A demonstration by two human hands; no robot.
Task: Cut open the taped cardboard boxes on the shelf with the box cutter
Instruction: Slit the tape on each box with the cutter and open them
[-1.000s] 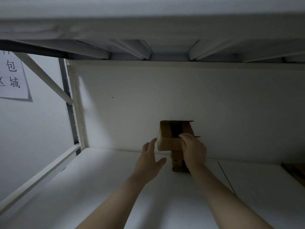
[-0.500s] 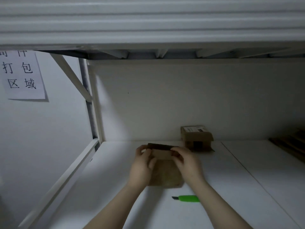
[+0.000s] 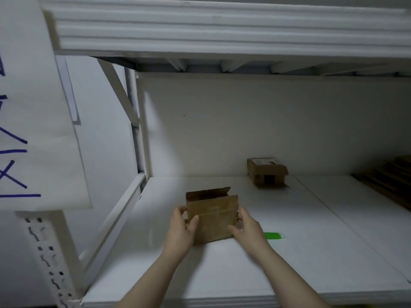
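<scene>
Evidently one box is opened: the near box (image 3: 213, 218) stands on the shelf (image 3: 311, 252) with its top flaps up. The left hand (image 3: 181, 230) and right hand (image 3: 246, 227) each grip a side of it. The green box cutter (image 3: 273, 236) lies unheld just right of the right hand. The far box (image 3: 266, 174), by the back wall, looks closed on top (likely still to cut). Its label (image 3: 264, 161) is too small to read; the paper sign (image 3: 33, 130) at left shows only cropped blue strokes.
</scene>
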